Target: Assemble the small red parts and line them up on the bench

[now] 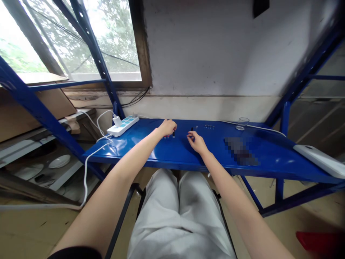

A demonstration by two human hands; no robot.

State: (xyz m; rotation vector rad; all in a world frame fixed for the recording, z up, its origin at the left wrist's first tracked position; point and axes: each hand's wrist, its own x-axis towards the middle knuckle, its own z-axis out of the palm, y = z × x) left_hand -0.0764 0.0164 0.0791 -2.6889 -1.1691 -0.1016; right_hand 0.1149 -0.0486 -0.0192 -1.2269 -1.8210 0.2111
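Note:
My left hand [167, 127] is over the blue tabletop with its fingers closed at the top of a small dark cylinder with a pale lower end [173, 134]. Under that hand, a couple of little red-tipped pieces [166, 137] show, partly hidden by it. To the right, my right hand [198, 141] hovers near the table's middle, fingers loosely bent and apart, with nothing visible in them. Just beyond its fingertips are a small black piece [192, 128] and a tiny clear one [196, 127]. Several tiny metallic-looking bits [209, 126] lie in rows farther right.
A white power strip [124, 126] with a plugged-in charger lies at the table's left end. A clear glass cup [242, 123], a blurred-out dark object [240, 151] and a white flat device [320, 160] are on the right. Blue frame posts [284, 118] flank the table [269, 154].

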